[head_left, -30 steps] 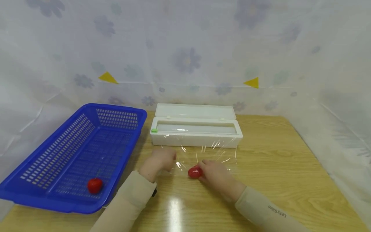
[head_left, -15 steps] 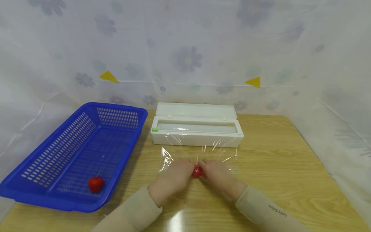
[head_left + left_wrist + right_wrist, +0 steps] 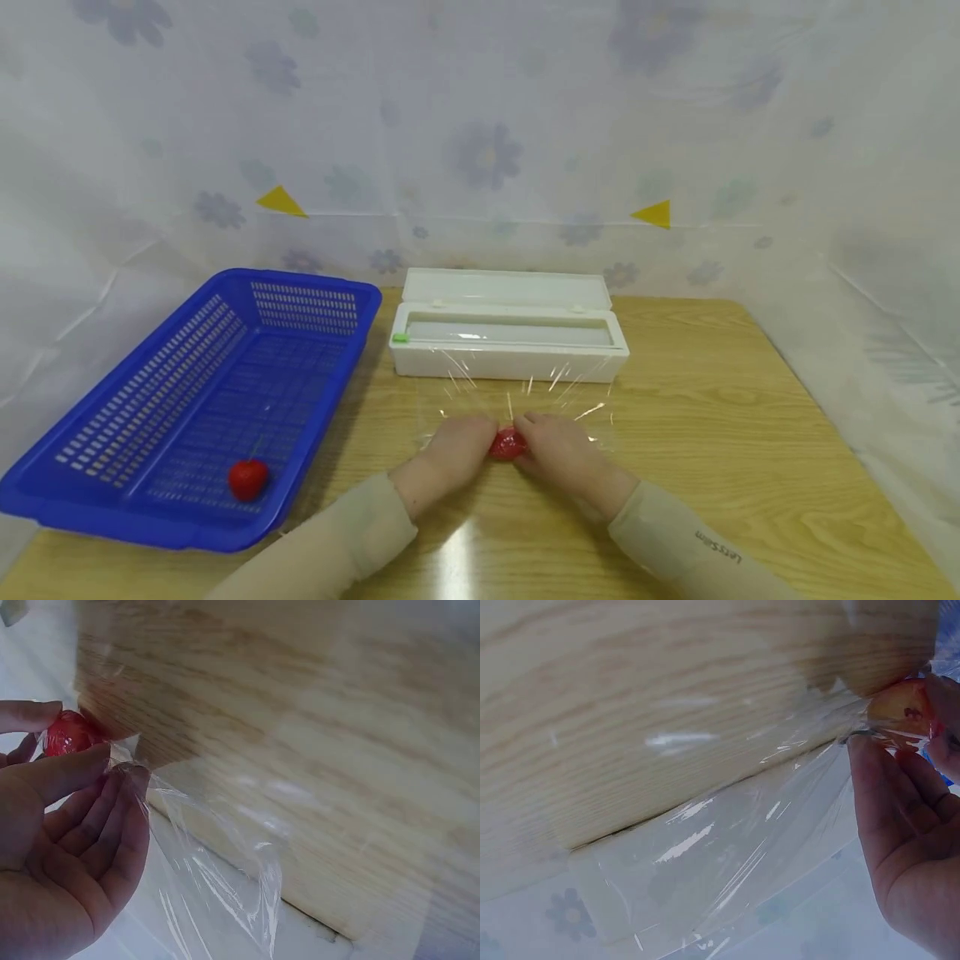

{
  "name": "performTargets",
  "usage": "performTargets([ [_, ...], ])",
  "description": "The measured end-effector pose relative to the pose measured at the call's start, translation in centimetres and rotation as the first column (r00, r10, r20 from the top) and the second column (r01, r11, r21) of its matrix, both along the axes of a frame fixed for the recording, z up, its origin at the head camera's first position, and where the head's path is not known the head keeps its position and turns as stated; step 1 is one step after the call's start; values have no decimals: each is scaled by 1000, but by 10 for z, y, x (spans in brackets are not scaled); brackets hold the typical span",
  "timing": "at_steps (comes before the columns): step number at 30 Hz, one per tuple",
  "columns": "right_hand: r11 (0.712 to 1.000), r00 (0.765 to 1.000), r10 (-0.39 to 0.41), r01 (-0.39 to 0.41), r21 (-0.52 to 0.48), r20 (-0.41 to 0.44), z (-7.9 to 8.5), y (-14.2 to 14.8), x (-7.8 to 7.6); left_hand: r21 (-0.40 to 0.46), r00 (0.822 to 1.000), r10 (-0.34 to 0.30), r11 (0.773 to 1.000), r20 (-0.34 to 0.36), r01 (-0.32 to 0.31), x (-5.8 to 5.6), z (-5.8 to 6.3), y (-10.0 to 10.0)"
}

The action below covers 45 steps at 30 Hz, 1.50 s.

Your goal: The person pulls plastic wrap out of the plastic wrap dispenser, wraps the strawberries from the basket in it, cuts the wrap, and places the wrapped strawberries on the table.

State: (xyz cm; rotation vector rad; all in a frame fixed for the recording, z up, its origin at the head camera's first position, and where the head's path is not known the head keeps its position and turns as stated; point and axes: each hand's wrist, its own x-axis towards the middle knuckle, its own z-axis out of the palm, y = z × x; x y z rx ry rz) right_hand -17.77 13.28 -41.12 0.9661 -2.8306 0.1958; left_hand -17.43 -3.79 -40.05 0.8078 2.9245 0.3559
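A small red fruit (image 3: 507, 444), wrapped in clear cling film, lies between both hands low over the table. My right hand (image 3: 558, 454) grips its right side, thumb and fingers about it. On the other side, my left hand (image 3: 82, 847) pinches the gathered film (image 3: 217, 877) between thumb and fingertips, close against the fruit. The right wrist view shows a yellowish side of the fruit (image 3: 900, 709) through the plastic. From the fruit the sheet stretches back, creased and shiny, to a white dispenser box (image 3: 510, 362) with its lid raised and a film roll (image 3: 510, 333) inside.
To the left stands a blue plastic basket (image 3: 180, 536) with slotted walls. A red cherry-like fruit (image 3: 247, 480) with a stem lies in its near right corner. A green slider (image 3: 401, 338) sits at the box's left end. Behind the wooden table (image 3: 720, 433) hangs a flowered curtain (image 3: 480, 100).
My left hand has come right from the film's left side to the fruit, gathering the film there. The right hand has stayed at the fruit. Basket and box have not moved.
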Motion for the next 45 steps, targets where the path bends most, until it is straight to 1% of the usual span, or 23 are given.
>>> performTargets([
  [9, 1000, 999, 17, -17, 9, -35, -3, 1, -1, 10, 999, 39, 999, 19, -39, -3, -3, -3],
  [14, 1000, 1000, 13, -13, 7, -19, -3, 2, 0, 36, 997, 51, 998, 51, -53, -4, -3, -5],
  [17, 1000, 999, -8, 8, -18, 31, -2, 3, -1, 78, 992, 75, 993, 104, -84, -4, -2, -7],
  [19, 999, 996, -28, 31, -44, 79, -1, 4, -3, 111, 986, 83, 989, 143, -99, -5, -2, -9],
  [21, 996, 991, -43, 53, -70, 126, -1, 6, -5, 135, 982, 79, 986, 171, -103, -6, 0, -10],
  [24, 993, 983, -45, 64, -103, 177, -2, 8, -9, 138, 980, 63, 986, 191, -90, -8, 2, -11],
  [27, 989, 974, -42, 73, -131, 224, -3, 11, -11, 122, 979, 54, 989, 196, -79, -9, 4, -12],
  [30, 981, 956, -64, 112, -156, 285, -3, 12, -13, 102, 980, 59, 992, 192, -80, -10, 6, -11],
  [33, 971, 936, -86, 156, -181, 342, -1, 13, -15, 92, 978, 78, 991, 193, -98, -11, 7, -11],
  [35, 969, 927, -93, 169, -182, 364, 0, 13, -17, 88, 977, 94, 990, 189, -112, -13, 7, -10],
  [38, 969, 919, -71, 156, -192, 387, 4, 12, -21, 87, 973, 117, 987, 197, -136, -14, 8, -9],
  [41, 972, 911, -54, 142, -189, 410, 7, 12, -25, 107, 964, 135, 981, 229, -163, -17, 8, -10],
  [43, 974, 900, -40, 132, -184, 433, 9, 13, -28, 133, 955, 141, 975, 259, -180, -18, 7, -12],
  [45, 977, 897, -25, 115, -179, 441, 10, 14, -31, 178, 950, 147, 963, 274, -201, -20, 7, -15],
])
